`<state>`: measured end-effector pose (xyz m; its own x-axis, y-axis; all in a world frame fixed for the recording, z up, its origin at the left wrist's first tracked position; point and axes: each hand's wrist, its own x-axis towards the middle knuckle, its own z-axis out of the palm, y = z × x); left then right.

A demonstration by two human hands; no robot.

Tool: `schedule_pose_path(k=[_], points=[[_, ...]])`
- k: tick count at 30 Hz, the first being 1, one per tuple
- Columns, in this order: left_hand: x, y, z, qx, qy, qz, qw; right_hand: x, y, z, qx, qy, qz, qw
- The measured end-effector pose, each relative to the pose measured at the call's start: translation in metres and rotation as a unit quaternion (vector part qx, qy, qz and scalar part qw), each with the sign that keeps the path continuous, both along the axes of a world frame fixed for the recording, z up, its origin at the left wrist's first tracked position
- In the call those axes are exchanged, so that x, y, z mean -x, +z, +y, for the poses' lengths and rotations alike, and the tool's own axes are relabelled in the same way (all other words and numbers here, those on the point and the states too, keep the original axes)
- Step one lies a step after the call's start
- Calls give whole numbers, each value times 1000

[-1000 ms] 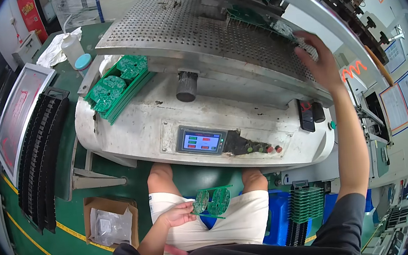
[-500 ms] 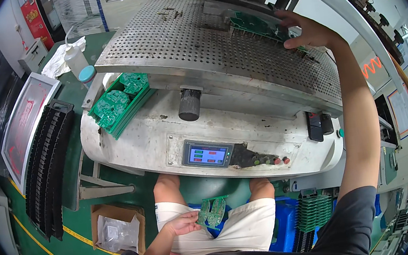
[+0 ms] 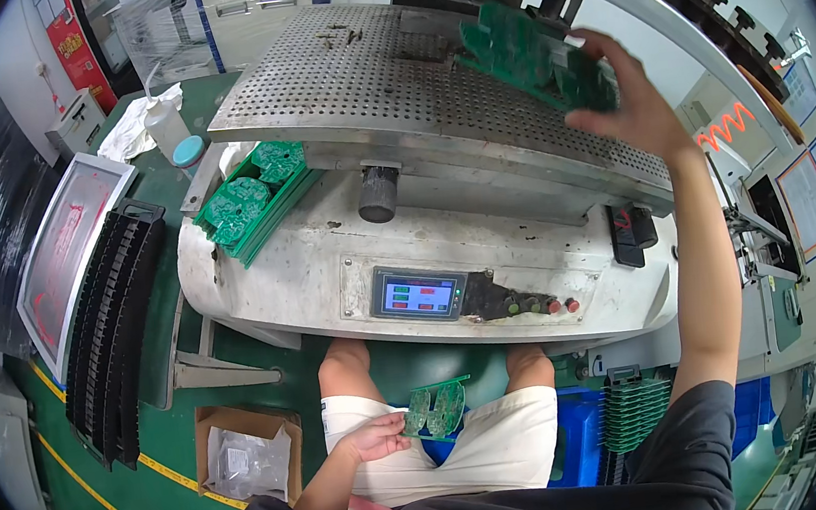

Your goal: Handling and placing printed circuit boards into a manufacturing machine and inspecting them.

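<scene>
Head view: pinching a board (image 3: 446,410) by its left edge with the left hand (image 3: 379,438), down over the lap (image 3: 518,424). Up over the plate (image 3: 339,87) with the right hand (image 3: 649,117) too, curving thumb and fingers about the right end of a second board (image 3: 521,51), tilted and blurred; probably gripping it, though too smeared to say for sure.

Your head-worn wide fisheye looks down from well above the grip of your bare left hand (image 3: 381,437), and forward over the flat, perforated grey metal plate (image 3: 332,77) beyond.
</scene>
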<state>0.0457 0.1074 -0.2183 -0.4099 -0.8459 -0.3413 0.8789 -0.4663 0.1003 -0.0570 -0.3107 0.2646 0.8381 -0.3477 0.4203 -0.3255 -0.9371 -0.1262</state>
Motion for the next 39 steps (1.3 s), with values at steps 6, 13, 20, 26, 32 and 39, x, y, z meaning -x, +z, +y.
schedule_pose_path(k=[6,13,20,26,32,39], points=[[-1,-1,-1,-1,-9,-19,1000,18,-5,36,-85,-22,105,991],[1,18,1,57,35,-47,997,38,-18,33,-9,-3,-38,999],[-47,194,-7,85,177,-377,905,100,-55,125,-285,86,-138,945],[-80,330,-83,181,253,-564,765,97,-55,162,-510,82,-175,838],[-92,427,-194,212,214,-703,644,86,-31,88,-468,-46,-265,842],[-166,464,-330,301,204,-867,340,35,-17,-49,-350,-50,-340,871]])
